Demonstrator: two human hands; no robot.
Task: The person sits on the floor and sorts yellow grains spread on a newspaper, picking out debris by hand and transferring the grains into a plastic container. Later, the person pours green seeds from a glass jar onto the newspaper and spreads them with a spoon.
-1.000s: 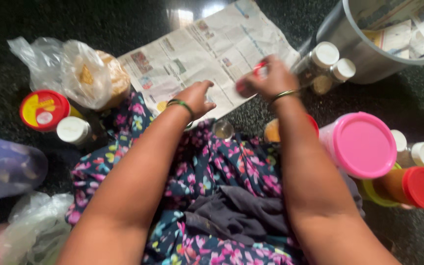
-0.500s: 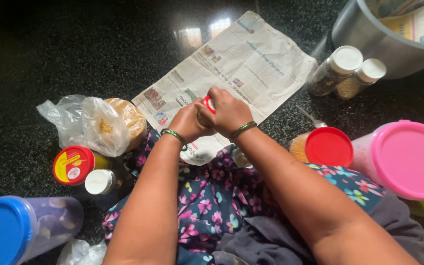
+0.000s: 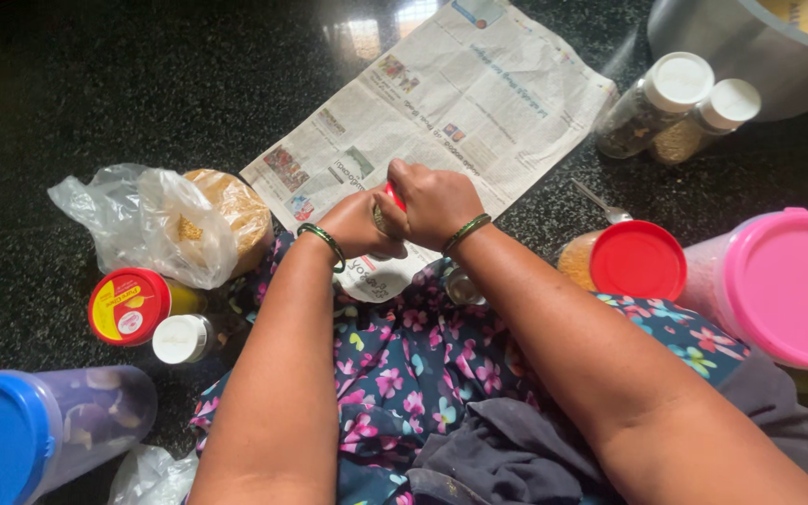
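Both my hands meet over the near edge of a spread newspaper (image 3: 441, 103) on the dark floor. My left hand (image 3: 355, 224) and my right hand (image 3: 432, 204) clasp one small container with a red cap (image 3: 395, 194); only a sliver of red shows between the fingers. The container's body is hidden by my hands. Each wrist wears a green bangle. Below the hands lies my floral-print lap (image 3: 423, 365).
Left: a clear plastic bag (image 3: 156, 224) with yellowish contents, a red-lidded jar (image 3: 128, 306), a small white-capped jar (image 3: 180, 339), a blue-lidded container (image 3: 11, 440). Right: a red-lidded jar (image 3: 636, 260), a pink-lidded container (image 3: 787, 285), two white-capped bottles (image 3: 675, 108), a grey tub (image 3: 750, 47).
My hands came together from apart and both now grip the small red-capped container. The view has shifted, so things on the floor sit further right and lower in the frame.
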